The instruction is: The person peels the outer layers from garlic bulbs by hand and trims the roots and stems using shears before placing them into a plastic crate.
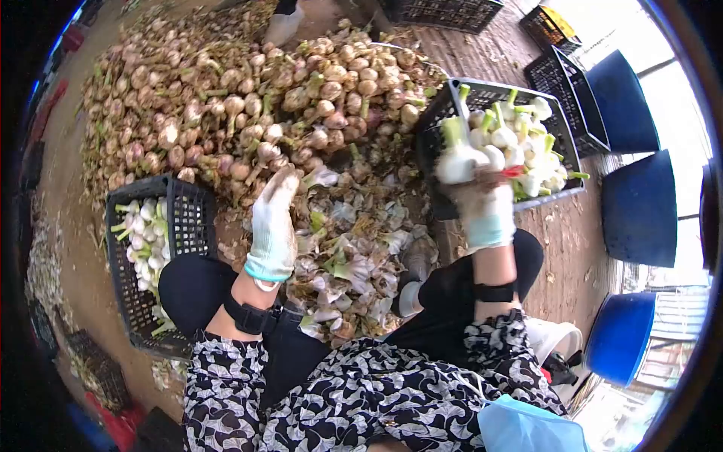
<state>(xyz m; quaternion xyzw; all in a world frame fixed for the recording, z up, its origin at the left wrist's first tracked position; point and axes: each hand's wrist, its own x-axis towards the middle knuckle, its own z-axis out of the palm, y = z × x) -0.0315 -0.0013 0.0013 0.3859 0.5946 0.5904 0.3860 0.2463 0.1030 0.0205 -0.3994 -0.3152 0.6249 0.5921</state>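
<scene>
My left hand (273, 226), in a white glove with soiled fingertips, reaches to the near edge of a heap of untrimmed garlic (233, 105). Its fingers are stretched out and nothing shows in them. My right hand (483, 207), also gloved and smeared by motion, is at the near side of a black crate (553, 197). A large white garlic bulb (456, 164) with a cut green stem is in its fingers. Something small and red (514, 172) sticks out beside the same hand. Peeled white garlic bulbs (520, 139) fill that crate.
Stripped garlic skins (350, 264) lie between my legs. A second black crate (192, 215) with peeled bulbs stands by my left knee. Blue tubs (640, 211) and another black crate (576, 98) stand to the right. A white bucket (553, 335) is near my right hip.
</scene>
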